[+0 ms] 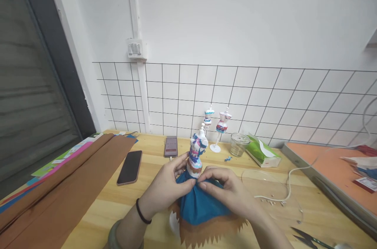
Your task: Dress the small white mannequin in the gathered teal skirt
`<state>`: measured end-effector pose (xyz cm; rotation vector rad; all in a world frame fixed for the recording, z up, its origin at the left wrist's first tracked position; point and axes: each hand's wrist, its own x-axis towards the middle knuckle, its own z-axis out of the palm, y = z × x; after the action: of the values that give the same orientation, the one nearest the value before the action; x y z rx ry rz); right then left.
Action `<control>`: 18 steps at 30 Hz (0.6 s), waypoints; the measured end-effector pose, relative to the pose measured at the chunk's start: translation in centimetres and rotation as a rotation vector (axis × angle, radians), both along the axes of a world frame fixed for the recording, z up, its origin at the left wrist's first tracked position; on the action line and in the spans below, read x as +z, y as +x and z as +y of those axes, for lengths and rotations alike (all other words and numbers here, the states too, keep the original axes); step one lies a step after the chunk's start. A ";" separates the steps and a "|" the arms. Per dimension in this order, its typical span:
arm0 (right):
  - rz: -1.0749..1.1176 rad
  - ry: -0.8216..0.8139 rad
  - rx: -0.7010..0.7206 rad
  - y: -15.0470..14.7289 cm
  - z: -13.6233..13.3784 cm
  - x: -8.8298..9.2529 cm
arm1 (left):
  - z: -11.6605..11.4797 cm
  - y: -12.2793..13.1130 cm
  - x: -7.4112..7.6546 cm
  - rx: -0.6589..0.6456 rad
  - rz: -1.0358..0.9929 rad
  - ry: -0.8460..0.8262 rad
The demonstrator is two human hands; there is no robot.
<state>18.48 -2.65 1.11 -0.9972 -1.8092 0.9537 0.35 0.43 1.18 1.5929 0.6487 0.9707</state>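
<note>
A small white mannequin point(196, 151) with coloured scraps on its torso stands on the wooden table point(118, 205). A blue fabric skirt point(200, 205) hangs from its waist over a brown zigzag-edged layer point(212, 231). My left hand point(167, 186) pinches the blue fabric at the left of the waist. My right hand point(226, 190) pinches the fabric at the right of the waist, fingers pressed together. Both hands meet at the waistline.
Two more little mannequins point(219, 125) stand by the tiled wall. A glass jar point(238, 143), a green tissue pack point(260, 151), two phones point(130, 167) point(171, 146), brown cloth point(59, 190), a clear lid point(271, 194), a white cable point(297, 174) and snips point(309, 238) lie around.
</note>
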 end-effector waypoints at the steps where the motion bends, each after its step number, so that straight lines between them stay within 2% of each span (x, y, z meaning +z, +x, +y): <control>1: 0.013 -0.011 -0.015 0.0 0.1 -0.1 | 0.0 0.0 0.0 0.002 -0.008 -0.006; 8: 0.064 -0.002 -0.129 -0.3 0.3 -0.6 | -0.3 0.2 0.4 -0.002 -0.061 -0.016; 18: 0.104 0.024 -0.143 -0.4 0.4 -0.8 | -0.3 0.3 0.1 0.012 -0.073 -0.018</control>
<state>18.13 -2.25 0.27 -1.0281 -1.6367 0.8782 0.69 0.12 1.29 1.5323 0.6152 1.0243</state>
